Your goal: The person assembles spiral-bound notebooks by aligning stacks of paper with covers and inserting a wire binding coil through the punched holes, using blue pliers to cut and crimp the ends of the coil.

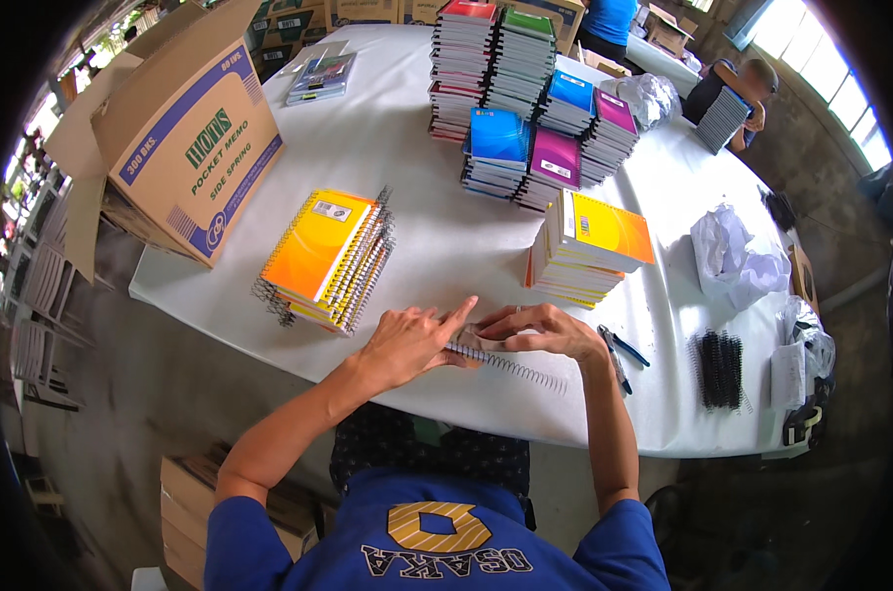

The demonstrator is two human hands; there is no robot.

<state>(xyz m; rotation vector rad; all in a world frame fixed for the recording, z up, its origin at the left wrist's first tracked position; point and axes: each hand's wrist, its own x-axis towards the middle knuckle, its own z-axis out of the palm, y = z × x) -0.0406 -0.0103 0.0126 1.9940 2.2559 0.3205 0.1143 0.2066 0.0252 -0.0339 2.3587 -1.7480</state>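
Near the front edge of the table, both my hands are on a small notebook (474, 340), held edge-on and mostly hidden by fingers. A thin spiral wire coil (525, 372) runs along its near edge and sticks out to the right past it. My left hand (410, 343) grips the notebook's left end, index finger stretched forward. Closed over its right part is my right hand (543, 330), fingers bent against it. To the left sits a stack of yellow-orange spiral notebooks (318, 251), coils jutting out. Beyond my right hand stands a stack of yellow-orange books (604, 231) without visible coils.
Pliers (618, 360) and a bundle of black coils (720, 372) lie at right, near a white plastic bag (737, 258). Tall notebook stacks (498, 138) stand farther back. An open cardboard box (190, 148) is at left. Another person (737, 98) holds notebooks at far right.
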